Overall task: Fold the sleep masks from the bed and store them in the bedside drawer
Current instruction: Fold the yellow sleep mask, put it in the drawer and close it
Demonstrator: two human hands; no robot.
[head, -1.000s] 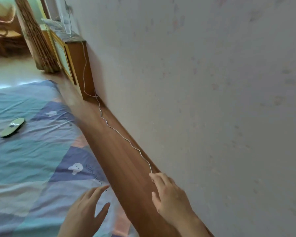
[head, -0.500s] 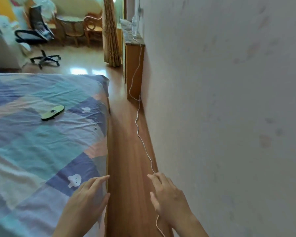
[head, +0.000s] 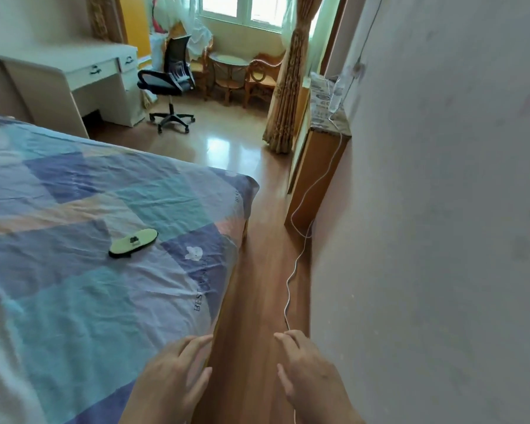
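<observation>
Both sets of fingers (head: pixel 196 342) are loosely spread and hold nothing: left hand (head: pixel 169 384) hangs over the near edge of the bed (head: pixel 74 316), right hand (head: pixel 311 374) over the floor strip (head: pixel 257 286) between bed and wall (head: pixel 426 240). One sleep mask (head: pixel 133 242) is visible, pale green face with a dark rim and a small dark clip or label at its middle, lying flat on the patchwork sheet, well apart from both hands and toward the far side of the bed. No other masks in view (could be more outside the view, can't tell). Bedside drawer isn't in view either; the wooden cabinet (head: pixel 315 166) against the wall ahead shows no drawer front from here. Step in hand looks like the approach to the mask. Best way, I'd say: move up alongside the bed and reach with the left hand, since it's on the bed side; pinch the mask at one end, bring the right hand in for the other end, fold it in half end to end with any strap tucked inside so it stays compact. Watch the white cable (head: pixel 288 289) running along the floor near the wall, trip risk in that narrow gap.
</observation>
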